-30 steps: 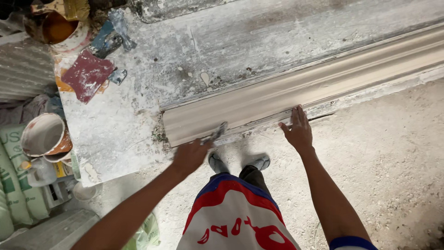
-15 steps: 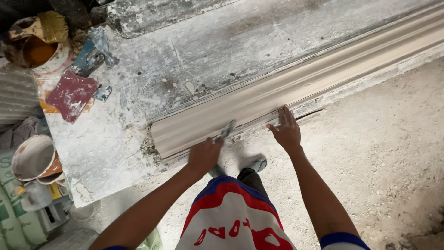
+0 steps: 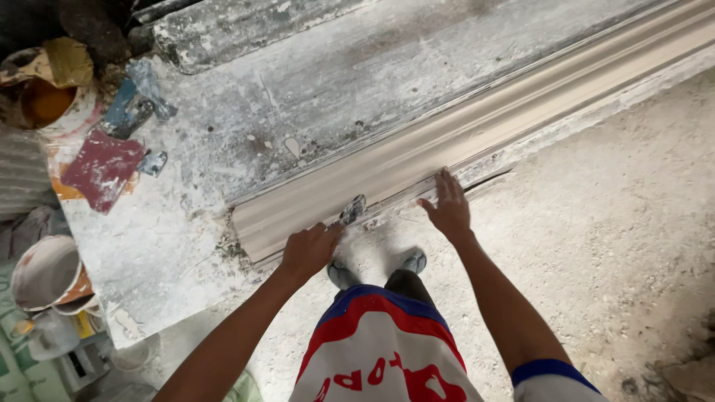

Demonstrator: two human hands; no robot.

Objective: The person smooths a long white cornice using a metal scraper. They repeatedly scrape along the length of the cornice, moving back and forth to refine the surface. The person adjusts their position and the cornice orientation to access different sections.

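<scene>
Head view: left hand (image 3: 309, 249) gripping scraper (image 3: 351, 210), blade on near edge of long plaster moulding (image 3: 447, 145). Right hand (image 3: 447, 208) flat, fingers spread, pressing same edge just right of scraper. Moulding's long axis runs near-left to far-right along dusty surface (image 3: 335, 82). Left hand nearer moulding's left end. Paint tub (image 3: 48, 104) far left.

Moulding strip (image 3: 477, 141) cut off at right edge, scraper (image 3: 351, 211) handle hidden in left hand (image 3: 309, 249), feet partly hidden by shirt, buckets (image 3: 45, 275) cropped at left edge
</scene>
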